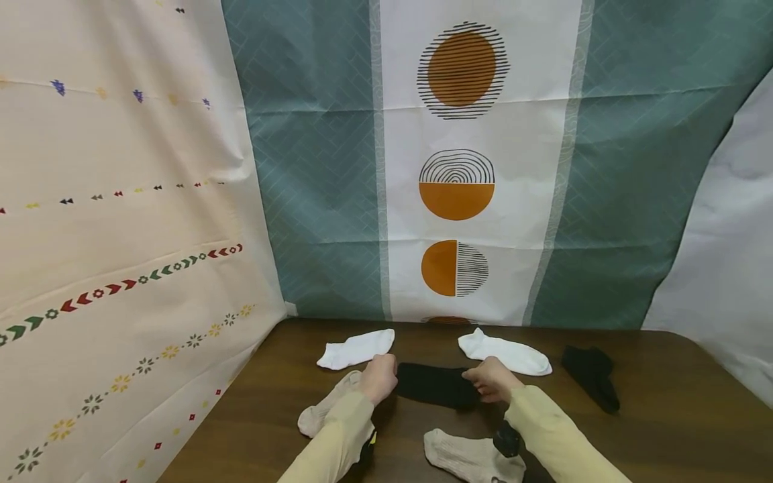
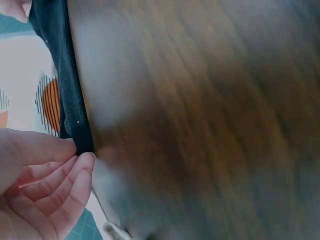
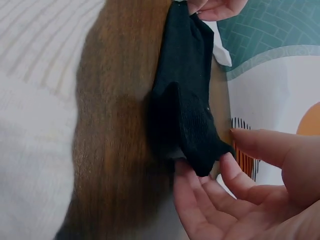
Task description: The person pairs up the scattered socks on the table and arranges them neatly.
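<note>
A black sock is stretched sideways between my two hands over the brown table. At its left end, my left hand pinches the fabric between thumb and fingertips, as the left wrist view shows close up. My right hand holds the opposite end. In the right wrist view its fingers lie under the sock's edge, with the thumb near the corner, and the fabric there is folded over. Beside my left forearm lies a beige sock, partly covered by that arm. A ribbed beige sock lies below my right hand.
Two white socks lie farther back, one at left and one at right. Another black sock lies bent on the right side. Behind the table hangs a green and white patterned cloth; a cream cloth hangs at left.
</note>
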{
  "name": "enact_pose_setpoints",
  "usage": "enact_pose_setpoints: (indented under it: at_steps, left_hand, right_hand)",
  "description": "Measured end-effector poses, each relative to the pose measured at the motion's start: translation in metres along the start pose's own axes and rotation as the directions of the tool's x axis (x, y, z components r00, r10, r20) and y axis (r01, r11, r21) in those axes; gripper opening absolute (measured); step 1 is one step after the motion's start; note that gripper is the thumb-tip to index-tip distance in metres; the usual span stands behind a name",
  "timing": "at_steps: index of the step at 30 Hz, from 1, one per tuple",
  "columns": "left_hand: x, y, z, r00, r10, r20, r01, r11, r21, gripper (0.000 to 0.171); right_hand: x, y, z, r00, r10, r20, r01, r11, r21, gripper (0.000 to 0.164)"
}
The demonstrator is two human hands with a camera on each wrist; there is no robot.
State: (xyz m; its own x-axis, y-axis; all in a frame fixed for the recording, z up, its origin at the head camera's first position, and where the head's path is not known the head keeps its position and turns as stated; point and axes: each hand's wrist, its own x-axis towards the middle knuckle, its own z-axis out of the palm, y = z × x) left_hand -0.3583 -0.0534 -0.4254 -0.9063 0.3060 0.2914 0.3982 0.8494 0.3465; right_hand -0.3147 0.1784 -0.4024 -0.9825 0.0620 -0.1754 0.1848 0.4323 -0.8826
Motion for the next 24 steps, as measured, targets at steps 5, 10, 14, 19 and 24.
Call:
enact_pose_setpoints:
  at_steps: [5, 10, 14, 19, 24]
  left_hand:
    - [-0.003, 0.002, 0.000, 1.000, 0.002, -0.006, -0.002, 1.000, -0.029, 0.018]
    - [-0.003, 0.010, 0.000, 1.000, 0.020, -0.008, -0.020, 0.998, -0.062, 0.019]
    - [-0.004, 0.017, 0.001, 0.999, 0.050, -0.022, -0.051, 0.995, -0.081, 0.019]
    - [-0.004, 0.024, 0.006, 0.997, 0.069, -0.021, -0.071, 0.992, -0.105, 0.020]
    - [-0.004, 0.030, 0.011, 0.998, 0.068, -0.008, -0.068, 0.987, -0.148, 0.018]
  right_hand:
    - [0.002, 0.001, -0.003, 1.000, -0.007, -0.009, 0.007, 1.000, 0.006, 0.009]
    - [-0.001, 0.006, -0.014, 0.999, -0.033, -0.023, 0.033, 0.999, -0.024, 0.008]
    - [-0.003, 0.008, -0.022, 0.998, -0.048, -0.033, 0.047, 0.998, -0.049, 0.010]
    - [-0.005, 0.011, -0.030, 0.997, -0.056, -0.044, 0.053, 0.997, -0.062, 0.009]
    - [-0.008, 0.016, -0.039, 0.998, -0.030, -0.049, 0.027, 0.997, -0.069, 0.008]
